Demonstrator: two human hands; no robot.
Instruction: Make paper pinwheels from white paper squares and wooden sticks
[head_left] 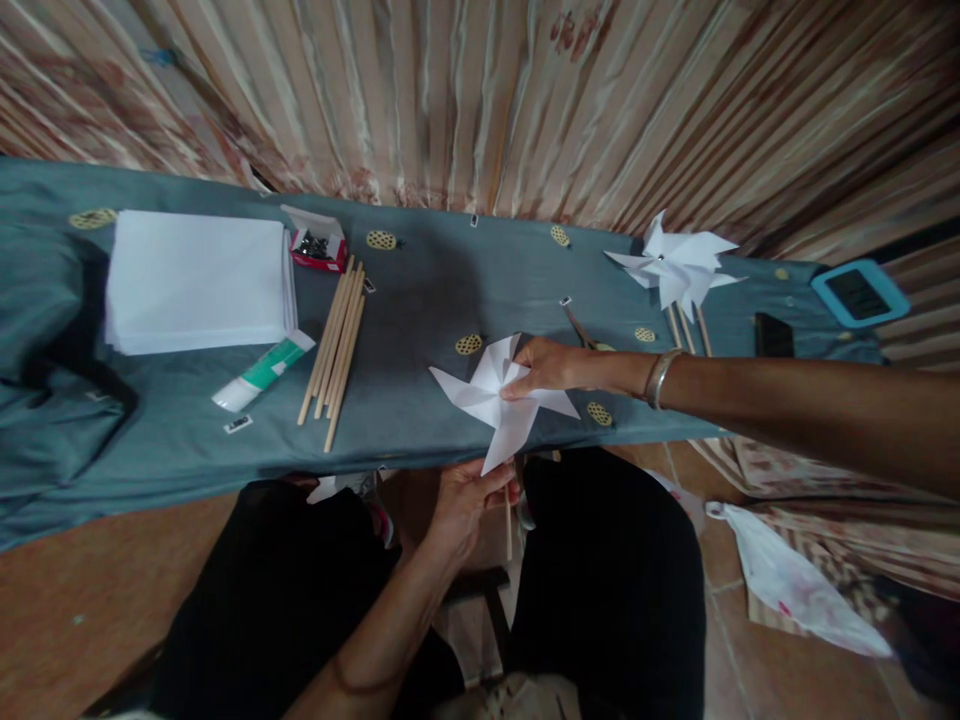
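A white paper pinwheel lies at the near edge of a grey-blue cloth-covered table. My right hand, with bangles at the wrist, reaches in from the right and presses its closed fingers on the pinwheel's centre. My left hand comes up from below the table edge and pinches the pinwheel's lowest blade; a thin wooden stick hangs beside it.
A stack of white paper, a red box of pins, a glue tube and several wooden sticks lie at the left. Finished pinwheels on sticks, scissors and a blue-cased device lie at the right. A white bag is on the floor.
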